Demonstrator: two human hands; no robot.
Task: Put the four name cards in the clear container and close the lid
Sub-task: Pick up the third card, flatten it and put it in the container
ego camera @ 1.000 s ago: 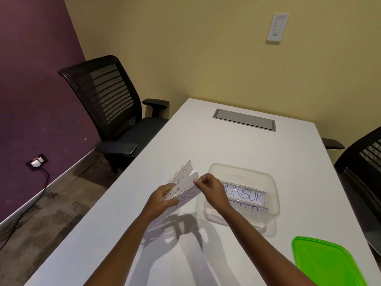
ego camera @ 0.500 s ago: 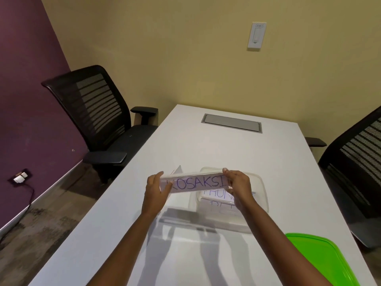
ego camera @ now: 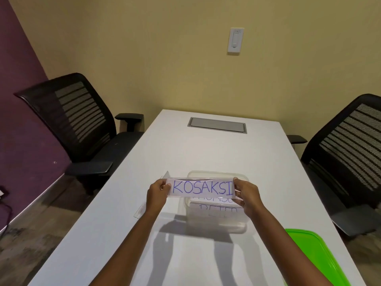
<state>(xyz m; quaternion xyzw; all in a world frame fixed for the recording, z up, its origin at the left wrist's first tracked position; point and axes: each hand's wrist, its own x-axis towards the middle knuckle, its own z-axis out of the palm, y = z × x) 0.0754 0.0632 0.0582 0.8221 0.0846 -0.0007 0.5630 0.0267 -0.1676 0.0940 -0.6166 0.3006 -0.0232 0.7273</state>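
I hold a name card reading KOSAKSI level in the air by its two ends, my left hand on its left end and my right hand on its right end. It hovers over the left half of the clear container, which stands open on the white table. Two name cards lie inside the container, partly hidden by the held card. Another card lies on the table behind my left wrist, mostly hidden. The green lid lies at the table's near right corner.
A black mesh chair stands at the table's left side and another chair at its right. A grey cable hatch is set into the table's far end. A wall switch hangs on the yellow wall.
I lifted the KOSAKSI card off the table, turned it level to face me, and carried it right over the container. The view tilted up.
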